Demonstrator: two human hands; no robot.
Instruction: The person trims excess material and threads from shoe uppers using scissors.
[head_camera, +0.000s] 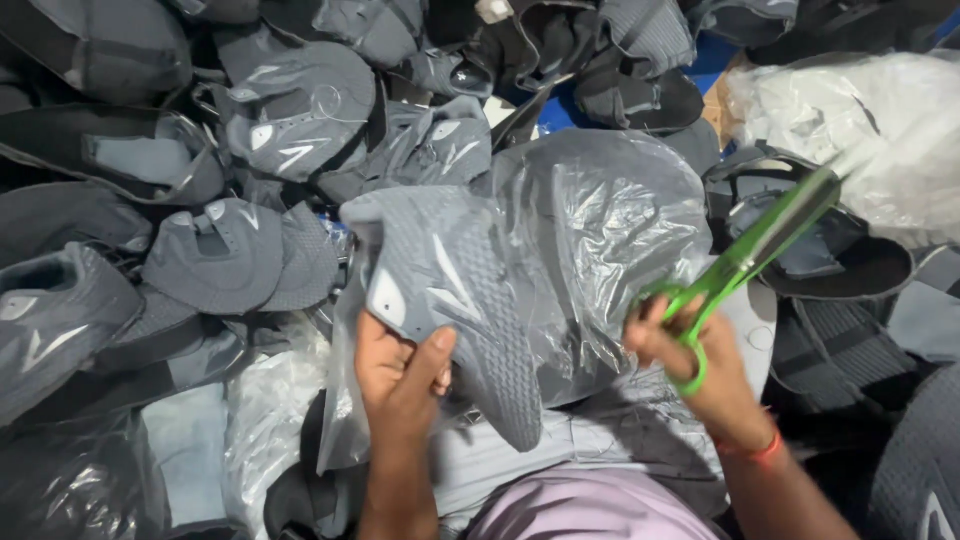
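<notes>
I see my left hand (400, 370) closed on the lower edge of a grey shoe upper (450, 300), thumb on top and fingers curled beneath; the upper rises from the grip up and to the right, lying over my lap. A clear plastic bag (600, 230) lies against the upper's right side, between my two hands. My right hand (690, 360) is closed through the loops of green scissors (760, 245), whose blades point up and right, away from the upper and well clear of it. The blade tips are blurred, so I cannot tell whether they are parted; they seem to reach a white bag (860, 130). My left fingers are hidden under the upper. Both forearms come up from the bottom edge, the right wrist bent back and wearing a red band (760, 450). A heap of uppers (250, 130) fills the left and top.
</notes>
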